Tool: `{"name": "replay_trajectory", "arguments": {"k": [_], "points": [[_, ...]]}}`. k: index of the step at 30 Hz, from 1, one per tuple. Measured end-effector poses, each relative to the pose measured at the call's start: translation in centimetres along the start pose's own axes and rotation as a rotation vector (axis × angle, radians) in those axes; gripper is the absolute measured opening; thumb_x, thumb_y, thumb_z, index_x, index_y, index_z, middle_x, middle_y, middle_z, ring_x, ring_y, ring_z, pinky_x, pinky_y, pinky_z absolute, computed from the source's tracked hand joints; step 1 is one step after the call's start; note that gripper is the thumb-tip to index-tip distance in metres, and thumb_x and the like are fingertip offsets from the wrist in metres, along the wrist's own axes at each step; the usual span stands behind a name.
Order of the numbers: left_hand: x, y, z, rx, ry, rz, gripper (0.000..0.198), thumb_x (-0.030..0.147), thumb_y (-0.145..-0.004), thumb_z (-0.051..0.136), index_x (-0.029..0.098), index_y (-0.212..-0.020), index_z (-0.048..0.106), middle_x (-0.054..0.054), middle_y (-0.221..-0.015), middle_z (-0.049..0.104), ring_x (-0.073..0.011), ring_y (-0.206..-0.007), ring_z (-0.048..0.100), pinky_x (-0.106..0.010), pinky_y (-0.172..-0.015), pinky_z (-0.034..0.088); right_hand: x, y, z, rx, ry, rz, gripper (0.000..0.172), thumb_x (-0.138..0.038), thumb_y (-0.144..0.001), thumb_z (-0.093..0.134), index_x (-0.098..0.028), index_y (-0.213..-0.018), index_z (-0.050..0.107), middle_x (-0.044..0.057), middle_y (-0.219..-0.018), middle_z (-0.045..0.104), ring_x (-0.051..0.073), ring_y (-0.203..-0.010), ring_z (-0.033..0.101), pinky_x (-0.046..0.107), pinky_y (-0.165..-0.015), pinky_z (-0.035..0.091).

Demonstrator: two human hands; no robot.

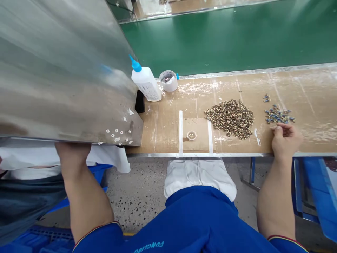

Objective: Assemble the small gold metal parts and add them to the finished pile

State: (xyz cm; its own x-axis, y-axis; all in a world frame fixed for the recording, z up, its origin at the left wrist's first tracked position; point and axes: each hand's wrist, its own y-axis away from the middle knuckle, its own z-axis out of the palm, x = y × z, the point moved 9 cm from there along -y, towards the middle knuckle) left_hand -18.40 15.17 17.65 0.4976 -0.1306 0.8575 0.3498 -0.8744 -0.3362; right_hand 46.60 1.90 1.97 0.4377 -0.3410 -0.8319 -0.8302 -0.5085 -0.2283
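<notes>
Recording the right hand (285, 140) loosely curled, holding nothing, on the cardboard bench cover (163, 133), just beside small blue-and-metal parts (276, 114) and near a heap of speckled pieces (229, 118). The left hand (72, 158) meets the lower edge of a tilted stainless steel sheet (65, 77), fingers hidden, so its grip cannot be told. White tape strips (180, 133) appear placed to pin a cardboard pad (197, 140) against sliding.

A heap of small parts (229, 118) lies on the workbench (310, 88), right of a taped cardboard pad (200, 131). A squeeze bottle (146, 83) stands behind the pad, left of a round tub (168, 80).
</notes>
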Motion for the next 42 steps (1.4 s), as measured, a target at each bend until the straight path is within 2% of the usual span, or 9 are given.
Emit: {"name": "replay_trajectory", "arguments": {"k": [4, 8, 11, 16, 20, 25, 30, 35, 42], "points": [[-3.0, 4.1, -4.0, 0.187, -0.005, -0.087, 0.017, 0.010, -0.069, 0.080, 0.016, -0.064, 0.065, 0.010, -0.052, 0.062, -0.0110, -0.056, 0.062, -0.022, -0.056, 0.059, -0.1, 0.0, -0.2, 0.037, -0.007, -0.008, 0.006, -0.026, -0.064, 0.056, -0.026, -0.070, 0.056, 0.008, -0.065, 0.060, 0.028, -0.065, 0.063, 0.051, -0.076, 0.054], [-3.8, 9.8, -4.1, 0.070, 0.217, -0.152, 0.037, 0.038, -0.058, 0.094, 0.015, -0.074, 0.070, 0.000, -0.064, 0.074, -0.0154, -0.055, 0.069, -0.028, -0.057, 0.063, -0.4, 0.1, -0.4, 0.084, -0.036, -0.064, 0.007, -0.030, -0.060, 0.060, -0.027, -0.066, 0.056, 0.007, -0.061, 0.057, 0.029, -0.060, 0.061, 0.056, -0.076, 0.053], [-3.5, 12.6, -0.4, -0.199, 0.313, -0.213, 0.032, 0.040, -0.072, 0.088, 0.017, -0.081, 0.068, -0.003, -0.076, 0.079, -0.0187, -0.065, 0.075, -0.030, -0.063, 0.066, -0.5, 0.0, -0.6, 0.112, -0.044, -0.080, 0.008, -0.032, -0.058, 0.061, -0.028, -0.062, 0.055, 0.005, -0.058, 0.055, 0.026, -0.054, 0.057, 0.056, -0.073, 0.053], [-2.8, 15.6, 9.7, -0.722, 0.481, -0.265, 0.018, 0.033, -0.091, 0.071, 0.016, -0.092, 0.064, -0.011, -0.101, 0.080, -0.0209, -0.088, 0.078, -0.035, -0.078, 0.067, 0.2, -0.7, -0.8, 0.154, -0.084, -0.054, 0.015, -0.037, -0.062, 0.065, -0.026, -0.063, 0.055, 0.003, -0.056, 0.054, 0.022, -0.052, 0.054, 0.054, -0.070, 0.052], [-3.5, 17.3, 16.3, -0.864, 0.621, -0.316, 0.020, 0.031, -0.086, 0.076, 0.014, -0.086, 0.066, -0.012, -0.101, 0.079, -0.0199, -0.089, 0.077, -0.031, -0.079, 0.065, -1.1, 1.1, -1.7, 0.239, -0.196, -0.137, 0.029, -0.048, -0.065, 0.069, -0.023, -0.071, 0.056, 0.001, -0.058, 0.053, 0.019, -0.049, 0.053, 0.040, -0.057, 0.048], [-4.0, 18.0, 20.3, -0.760, 0.688, -0.253, 0.020, 0.033, -0.078, 0.083, 0.015, -0.080, 0.073, -0.008, -0.086, 0.078, -0.0170, -0.082, 0.075, -0.026, -0.075, 0.062, -7.3, 8.6, 3.0, -0.230, -0.270, -0.270, 0.030, -0.048, -0.082, 0.068, -0.019, -0.085, 0.065, 0.004, -0.069, 0.067, 0.018, -0.057, 0.062, 0.033, -0.056, 0.051], [-4.5, 17.6, 19.9, -0.630, 0.626, -0.164, 0.020, 0.037, -0.082, 0.080, 0.017, -0.082, 0.076, -0.007, -0.082, 0.077, -0.0158, -0.078, 0.073, -0.025, -0.071, 0.060, -12.8, 17.2, 10.6, -0.850, -0.315, -0.399, 0.025, -0.038, -0.091, 0.064, -0.021, -0.109, 0.066, 0.006, -0.088, 0.073, 0.017, -0.072, 0.068, 0.031, -0.065, 0.056], [-5.1, 18.1, 19.7, -0.648, 0.624, -0.204, 0.027, 0.041, -0.083, 0.078, 0.016, -0.091, 0.075, -0.007, -0.084, 0.078, -0.0155, -0.077, 0.075, -0.024, -0.071, 0.062, -13.6, 18.9, 13.7, -0.939, -0.313, -0.389, 0.021, -0.036, -0.093, 0.064, -0.021, -0.106, 0.068, 0.004, -0.084, 0.071, 0.015, -0.065, 0.062, 0.028, -0.058, 0.051], [-4.9, 18.2, 20.0, -0.676, 0.572, -0.216, 0.026, 0.041, -0.083, 0.078, 0.015, -0.089, 0.076, -0.008, -0.085, 0.079, -0.0171, -0.075, 0.076, -0.026, -0.069, 0.063, -14.7, 18.8, 13.5, -0.907, -0.289, -0.497, 0.011, -0.026, -0.094, 0.063, -0.021, -0.089, 0.071, 0.003, -0.080, 0.067, 0.015, -0.065, 0.056, 0.027, -0.057, 0.045]]}}
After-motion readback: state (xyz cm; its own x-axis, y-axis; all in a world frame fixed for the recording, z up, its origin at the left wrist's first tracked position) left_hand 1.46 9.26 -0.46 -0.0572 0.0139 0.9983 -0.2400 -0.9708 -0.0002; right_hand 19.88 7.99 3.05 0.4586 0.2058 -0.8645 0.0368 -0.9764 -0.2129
